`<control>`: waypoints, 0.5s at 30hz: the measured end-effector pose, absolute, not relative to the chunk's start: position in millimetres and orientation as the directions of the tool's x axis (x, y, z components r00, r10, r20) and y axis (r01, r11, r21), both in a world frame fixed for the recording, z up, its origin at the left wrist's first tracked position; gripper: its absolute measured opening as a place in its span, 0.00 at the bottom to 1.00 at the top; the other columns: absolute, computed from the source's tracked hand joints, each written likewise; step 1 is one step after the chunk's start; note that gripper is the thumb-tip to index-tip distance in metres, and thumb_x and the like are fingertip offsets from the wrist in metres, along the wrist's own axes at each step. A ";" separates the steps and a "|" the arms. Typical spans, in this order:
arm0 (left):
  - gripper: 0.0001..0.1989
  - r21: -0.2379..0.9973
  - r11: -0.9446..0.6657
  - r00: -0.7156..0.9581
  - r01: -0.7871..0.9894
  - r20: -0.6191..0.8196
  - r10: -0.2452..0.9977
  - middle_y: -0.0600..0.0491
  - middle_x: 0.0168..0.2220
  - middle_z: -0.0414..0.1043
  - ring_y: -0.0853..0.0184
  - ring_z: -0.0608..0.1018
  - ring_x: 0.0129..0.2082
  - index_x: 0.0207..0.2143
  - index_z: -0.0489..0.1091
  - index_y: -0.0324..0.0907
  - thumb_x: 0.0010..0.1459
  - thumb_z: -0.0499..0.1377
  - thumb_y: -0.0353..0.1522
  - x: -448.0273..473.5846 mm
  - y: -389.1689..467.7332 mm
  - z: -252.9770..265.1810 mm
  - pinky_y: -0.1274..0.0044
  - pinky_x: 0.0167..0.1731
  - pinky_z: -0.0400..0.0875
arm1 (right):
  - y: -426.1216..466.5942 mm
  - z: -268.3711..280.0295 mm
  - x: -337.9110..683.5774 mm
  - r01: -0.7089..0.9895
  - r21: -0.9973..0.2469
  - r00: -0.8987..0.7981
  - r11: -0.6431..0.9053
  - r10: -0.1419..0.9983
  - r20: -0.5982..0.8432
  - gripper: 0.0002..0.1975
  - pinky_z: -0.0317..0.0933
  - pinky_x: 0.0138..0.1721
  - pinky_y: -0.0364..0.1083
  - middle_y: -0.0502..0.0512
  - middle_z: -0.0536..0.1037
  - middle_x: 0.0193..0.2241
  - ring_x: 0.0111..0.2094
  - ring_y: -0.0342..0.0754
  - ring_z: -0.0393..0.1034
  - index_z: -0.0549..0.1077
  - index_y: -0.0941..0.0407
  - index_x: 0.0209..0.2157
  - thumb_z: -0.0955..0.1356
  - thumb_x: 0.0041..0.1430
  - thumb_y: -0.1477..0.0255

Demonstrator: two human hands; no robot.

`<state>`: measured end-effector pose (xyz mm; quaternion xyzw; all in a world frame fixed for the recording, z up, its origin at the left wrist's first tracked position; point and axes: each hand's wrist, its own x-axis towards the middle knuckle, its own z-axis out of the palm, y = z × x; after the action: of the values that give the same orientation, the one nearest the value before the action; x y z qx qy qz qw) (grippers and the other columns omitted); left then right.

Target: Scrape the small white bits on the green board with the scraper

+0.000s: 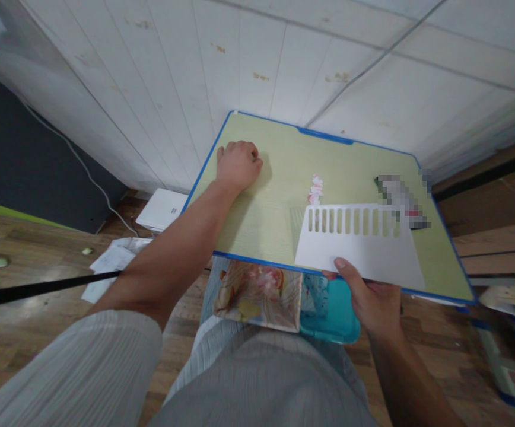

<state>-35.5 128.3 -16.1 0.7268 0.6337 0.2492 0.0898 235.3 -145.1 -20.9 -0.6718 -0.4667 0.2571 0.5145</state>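
Observation:
My left hand (239, 165) rests on the left side of a pale yellow-green tabletop (275, 154) with a blue edge. Its fingers are curled in, and whatever they may hold is hidden. At the table's front edge, my right hand (373, 299) grips a white sheet with a row of slots (359, 252), thumb on top and fingers beneath. The sheet lies over the table, slots towards the back. Just behind it is a small stack of pink and white pieces (315, 190). A blurred-out packet-like item (402, 201) lies to the right, partly behind the sheet.
Below the front edge, at my lap, are a patterned open box (257, 323) with pinkish pieces inside and a teal plastic container (346, 314). A white box (162, 209) and papers (110, 261) lie left on the floor. A white panelled wall (257, 65) stands behind.

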 end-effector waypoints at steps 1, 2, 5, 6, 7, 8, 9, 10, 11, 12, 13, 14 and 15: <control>0.20 0.445 -0.179 0.069 0.878 0.251 0.965 0.42 0.62 0.84 0.42 0.75 0.69 0.60 0.83 0.48 0.71 0.58 0.35 -35.3 128.7 -16.1 0.47 0.75 0.64 | -144.2 -19.0 235.1 0.366 -0.930 0.428 -0.023 0.892 0.147 0.24 0.85 0.42 0.59 0.59 0.87 0.25 0.30 0.60 0.85 0.86 0.52 0.29 0.85 0.58 0.46; 0.20 0.441 -0.176 0.066 0.880 0.253 0.965 0.42 0.62 0.84 0.42 0.75 0.69 0.59 0.83 0.48 0.71 0.58 0.35 -35.1 128.9 -16.2 0.48 0.74 0.64 | -143.2 -17.3 234.9 0.367 -0.930 0.424 -0.010 0.892 0.158 0.25 0.85 0.42 0.59 0.59 0.86 0.25 0.29 0.59 0.84 0.85 0.52 0.27 0.85 0.58 0.46; 0.17 0.433 -0.168 0.059 0.886 0.255 0.965 0.42 0.62 0.84 0.43 0.76 0.68 0.56 0.83 0.47 0.72 0.58 0.35 -34.7 129.4 -15.9 0.49 0.74 0.65 | -141.0 -15.7 235.4 0.368 -0.930 0.414 0.019 0.892 0.182 0.27 0.83 0.42 0.59 0.58 0.85 0.24 0.29 0.58 0.82 0.83 0.52 0.25 0.83 0.62 0.44; 0.17 0.433 -0.168 0.058 0.886 0.256 0.965 0.41 0.62 0.84 0.43 0.76 0.68 0.55 0.84 0.47 0.72 0.58 0.35 -34.6 129.4 -15.7 0.49 0.73 0.65 | -140.7 -16.5 236.2 0.368 -0.930 0.415 0.022 0.891 0.185 0.27 0.83 0.42 0.58 0.58 0.85 0.24 0.29 0.57 0.82 0.83 0.52 0.25 0.83 0.62 0.44; 0.16 0.434 -0.169 0.058 0.885 0.258 0.964 0.41 0.62 0.84 0.43 0.76 0.68 0.55 0.84 0.48 0.72 0.58 0.35 -34.5 129.4 -15.5 0.49 0.73 0.65 | -140.7 -17.9 237.3 0.367 -0.930 0.416 0.019 0.891 0.183 0.26 0.83 0.42 0.58 0.58 0.85 0.24 0.29 0.57 0.82 0.84 0.52 0.25 0.83 0.62 0.45; 0.16 0.436 -0.170 0.058 0.884 0.259 0.964 0.41 0.62 0.84 0.43 0.76 0.68 0.54 0.84 0.48 0.72 0.58 0.35 -34.4 129.4 -15.2 0.49 0.73 0.66 | -140.8 -19.4 238.5 0.364 -0.931 0.416 0.012 0.892 0.174 0.26 0.83 0.42 0.58 0.58 0.86 0.24 0.28 0.57 0.82 0.84 0.52 0.26 0.83 0.61 0.45; 0.16 0.437 -0.170 0.057 0.883 0.260 0.964 0.41 0.61 0.84 0.43 0.76 0.67 0.54 0.84 0.47 0.72 0.58 0.35 -34.3 129.5 -15.0 0.49 0.72 0.66 | -140.9 -20.8 239.7 0.360 -0.933 0.417 0.004 0.894 0.165 0.25 0.83 0.42 0.58 0.58 0.86 0.24 0.28 0.57 0.82 0.84 0.52 0.26 0.84 0.60 0.46; 0.16 0.439 -0.169 0.056 0.883 0.260 0.964 0.41 0.61 0.84 0.42 0.77 0.68 0.54 0.84 0.47 0.72 0.58 0.34 -34.2 129.5 -14.8 0.49 0.72 0.65 | -141.1 -21.9 240.8 0.357 -0.934 0.416 -0.003 0.896 0.156 0.24 0.83 0.42 0.57 0.58 0.86 0.24 0.28 0.57 0.82 0.84 0.52 0.27 0.84 0.60 0.47; 0.16 0.440 -0.168 0.054 0.882 0.259 0.964 0.40 0.61 0.84 0.42 0.77 0.68 0.53 0.84 0.47 0.72 0.58 0.34 -34.1 129.7 -14.7 0.49 0.72 0.65 | -141.3 -22.7 241.7 0.354 -0.935 0.414 -0.007 0.898 0.150 0.23 0.83 0.42 0.57 0.57 0.86 0.24 0.28 0.57 0.82 0.84 0.52 0.28 0.84 0.60 0.47; 0.16 0.441 -0.166 0.052 0.882 0.260 0.964 0.40 0.61 0.84 0.42 0.77 0.67 0.53 0.84 0.47 0.72 0.58 0.34 -33.9 129.8 -14.7 0.48 0.72 0.65 | -141.4 -23.0 242.2 0.353 -0.935 0.413 -0.007 0.899 0.149 0.23 0.83 0.42 0.57 0.57 0.86 0.24 0.28 0.57 0.82 0.85 0.52 0.29 0.84 0.59 0.48; 0.16 0.442 -0.165 0.050 0.882 0.262 0.964 0.40 0.61 0.84 0.42 0.77 0.67 0.53 0.84 0.47 0.72 0.58 0.34 -33.8 130.0 -14.9 0.48 0.72 0.65 | -141.5 -23.1 242.5 0.353 -0.935 0.412 -0.004 0.898 0.152 0.22 0.83 0.41 0.56 0.57 0.86 0.24 0.28 0.57 0.83 0.85 0.52 0.30 0.85 0.59 0.48; 0.16 0.442 -0.164 0.047 0.882 0.264 0.963 0.41 0.61 0.84 0.42 0.77 0.67 0.54 0.85 0.48 0.71 0.59 0.34 -33.6 130.2 -15.0 0.48 0.72 0.65 | -141.6 -23.0 242.5 0.355 -0.935 0.405 0.002 0.901 0.156 0.22 0.84 0.41 0.56 0.57 0.87 0.24 0.28 0.57 0.83 0.85 0.52 0.30 0.85 0.59 0.49; 0.16 0.441 -0.163 0.045 0.883 0.266 0.963 0.41 0.60 0.84 0.42 0.77 0.67 0.54 0.85 0.48 0.71 0.59 0.34 -33.5 130.3 -15.2 0.48 0.72 0.65 | -141.6 -22.8 242.5 0.357 -0.934 0.394 0.007 0.906 0.158 0.22 0.84 0.41 0.56 0.57 0.87 0.25 0.29 0.57 0.83 0.84 0.52 0.29 0.85 0.59 0.49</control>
<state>-33.5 130.3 -15.2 0.7185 0.6421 0.2555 0.0786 242.5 -141.6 -22.8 -0.6532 -0.4833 0.2639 0.5197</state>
